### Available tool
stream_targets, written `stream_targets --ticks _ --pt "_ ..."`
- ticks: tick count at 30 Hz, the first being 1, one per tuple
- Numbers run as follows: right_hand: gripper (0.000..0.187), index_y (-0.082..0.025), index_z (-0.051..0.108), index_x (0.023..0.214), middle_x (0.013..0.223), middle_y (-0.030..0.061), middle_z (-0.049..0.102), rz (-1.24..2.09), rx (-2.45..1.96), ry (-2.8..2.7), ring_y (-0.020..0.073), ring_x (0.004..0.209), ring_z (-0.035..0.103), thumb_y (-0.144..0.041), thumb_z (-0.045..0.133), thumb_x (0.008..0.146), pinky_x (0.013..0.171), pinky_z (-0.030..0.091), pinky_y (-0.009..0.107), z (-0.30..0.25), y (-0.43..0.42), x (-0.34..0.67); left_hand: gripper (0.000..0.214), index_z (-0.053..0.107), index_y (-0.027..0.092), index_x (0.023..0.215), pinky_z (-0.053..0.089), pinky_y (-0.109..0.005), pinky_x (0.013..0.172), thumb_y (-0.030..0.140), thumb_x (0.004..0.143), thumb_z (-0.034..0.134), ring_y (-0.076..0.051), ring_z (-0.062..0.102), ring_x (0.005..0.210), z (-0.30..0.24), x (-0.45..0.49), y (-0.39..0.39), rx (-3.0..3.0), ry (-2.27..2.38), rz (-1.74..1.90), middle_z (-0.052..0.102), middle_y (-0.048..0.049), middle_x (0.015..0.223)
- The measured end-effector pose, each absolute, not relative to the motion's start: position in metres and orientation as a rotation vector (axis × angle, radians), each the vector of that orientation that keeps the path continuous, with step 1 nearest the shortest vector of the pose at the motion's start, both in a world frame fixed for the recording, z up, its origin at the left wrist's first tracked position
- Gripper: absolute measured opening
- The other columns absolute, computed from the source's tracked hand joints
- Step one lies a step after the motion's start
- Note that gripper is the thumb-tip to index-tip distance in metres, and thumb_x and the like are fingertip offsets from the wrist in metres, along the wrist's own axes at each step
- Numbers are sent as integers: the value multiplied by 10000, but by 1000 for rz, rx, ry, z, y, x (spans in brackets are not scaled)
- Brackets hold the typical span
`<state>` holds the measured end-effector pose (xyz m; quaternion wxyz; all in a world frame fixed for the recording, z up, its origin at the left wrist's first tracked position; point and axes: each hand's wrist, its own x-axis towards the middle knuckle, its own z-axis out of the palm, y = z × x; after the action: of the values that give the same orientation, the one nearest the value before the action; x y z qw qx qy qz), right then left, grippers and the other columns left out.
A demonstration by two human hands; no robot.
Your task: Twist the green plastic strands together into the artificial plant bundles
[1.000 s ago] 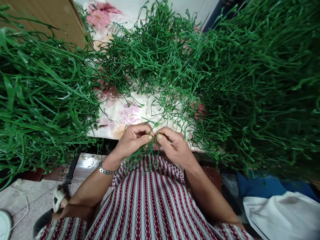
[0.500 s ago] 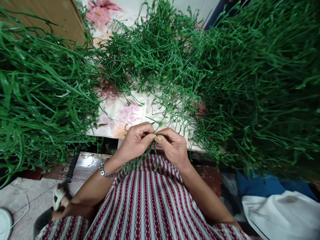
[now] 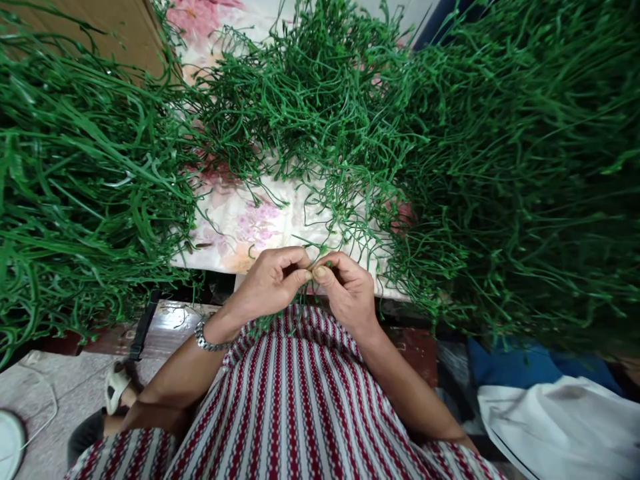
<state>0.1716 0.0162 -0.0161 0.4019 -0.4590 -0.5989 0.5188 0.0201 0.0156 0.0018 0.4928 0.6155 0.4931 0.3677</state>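
Note:
My left hand (image 3: 274, 283) and my right hand (image 3: 347, 290) meet just above the table's front edge, thumb and forefinger of each pinched together. Between the fingertips is a thin green plant-like stem (image 3: 314, 265), mostly covered by the fingers. More green strands (image 3: 270, 321) hang below my left hand against the striped cloth on my lap. Past the fingertips, loose green stems with small tips (image 3: 345, 217) lie on the flowered tablecloth (image 3: 255, 223).
Long green strands with flat blades form a heap (image 3: 90, 193) on the left, beside a cardboard box (image 3: 115, 30). A tangled pile (image 3: 320, 100) lies at the back, and a large dark green mass (image 3: 525, 187) fills the right. White cloth (image 3: 560, 427) lies at the lower right.
The right fingertips have shifted slightly, and a bit of green now shows above the right thumb. Both hands stay together in nearly the same place. The view has moved a little.

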Motion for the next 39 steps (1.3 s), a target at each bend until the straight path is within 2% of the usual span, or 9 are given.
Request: stream_targets --ticks 6,13,15,19,24,27,31,34,39 --pt "171 -163 533 743 636 -26 486 1331 -1072 -1904 81 584 437 -299 517 844 551 364 199 -11 24 183 176 432 155 594 283 -210 547 110 757 481 -87 376 568 -1 12 19 1671 1106 847 392 37 580" --pt "302 -150 485 638 529 -52 368 1845 -672 -2047 56 475 316 -366 492 849 448 244 194 2 35 204 197 403 157 586 276 -216 545 75 758 455 -88 349 565 -8 5 27 1767 1097 878 360 37 580" --pt "282 -145 515 678 551 -33 427 1798 -615 -2052 65 489 363 -361 483 856 470 273 204 10 35 210 170 433 154 605 284 -213 541 95 759 473 -87 354 569 -8 7 30 1685 1152 933 370 37 585" --pt "218 -154 530 758 677 8 527 1445 -893 -2113 95 617 470 -305 441 887 588 358 217 15 34 210 136 486 140 619 295 -196 531 117 748 524 -72 368 557 -6 16 30 1546 1088 910 400 41 575" --pt "171 -172 523 834 671 -11 519 1101 -1225 -2035 95 609 473 -303 431 895 589 359 212 0 29 196 124 553 130 658 294 -186 461 216 730 607 -60 383 491 -7 19 24 1155 1076 990 450 35 567" --pt "178 -178 527 872 664 -19 514 1132 -1229 -1962 94 601 473 -307 409 903 590 370 211 -7 23 185 138 571 131 641 322 -187 487 230 704 644 -69 419 538 -12 22 23 1103 1086 1130 474 20 610" --pt "202 -178 510 792 641 -31 486 1145 -1231 -1926 94 587 441 -375 524 834 563 360 212 -11 19 174 126 573 133 620 345 -180 527 191 685 663 -71 445 593 -16 28 22 1052 1119 1244 493 17 638" --pt "207 -179 494 740 630 -30 489 1198 -1228 -1896 96 593 445 -362 536 826 566 362 215 -12 20 173 153 569 133 621 346 -173 477 218 669 686 -62 442 529 -15 29 20 956 1084 1208 495 26 598" --pt "159 -172 543 798 694 -12 544 1411 -1096 -1887 96 627 476 -295 470 869 598 375 218 -10 25 179 230 533 134 621 336 -170 383 286 664 701 -43 414 392 -14 26 19 846 983 1121 481 45 542"
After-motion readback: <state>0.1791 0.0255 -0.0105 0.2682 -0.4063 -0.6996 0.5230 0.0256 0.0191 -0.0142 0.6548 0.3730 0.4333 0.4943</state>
